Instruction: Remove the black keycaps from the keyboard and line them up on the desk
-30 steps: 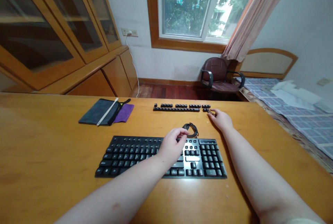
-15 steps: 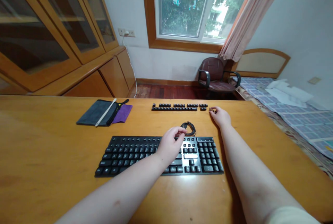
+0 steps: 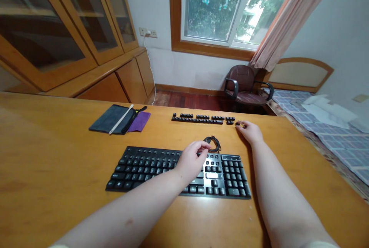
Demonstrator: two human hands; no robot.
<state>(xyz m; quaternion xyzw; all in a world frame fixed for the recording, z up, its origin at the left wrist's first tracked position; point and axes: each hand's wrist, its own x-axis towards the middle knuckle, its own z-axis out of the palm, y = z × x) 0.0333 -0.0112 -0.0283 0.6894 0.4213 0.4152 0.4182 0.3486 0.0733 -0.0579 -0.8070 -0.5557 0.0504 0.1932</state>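
Note:
A black keyboard (image 3: 138, 175) lies on the wooden desk; its upper rows show small bare stems where the caps are off. Over its right-centre part hovers my left hand (image 3: 192, 160), thumb and fingers curled together; whatever they pinch is hidden. The keyboard's coiled cable (image 3: 216, 145) rests just behind those fingertips. Toward the far edge, loose black keycaps (image 3: 198, 120) stand in two lines. At their right end my right hand (image 3: 250, 131) has its fingertips closed on a small black keycap (image 3: 237, 124), at or close to the desk surface.
To the left, a grey pouch (image 3: 105, 119) has a white stick (image 3: 121, 119) across it and a purple cloth (image 3: 140, 121) beside it. Beyond the desk (image 3: 52, 156) are a brown chair (image 3: 242, 83), a glass-fronted cabinet (image 3: 95, 44) and a bed (image 3: 314, 125).
The view has turned slightly left, so everything sits a bit farther right. A keycap now shows at my right fingertips beside the lines. My left hand keeps its pose above the keyboard.

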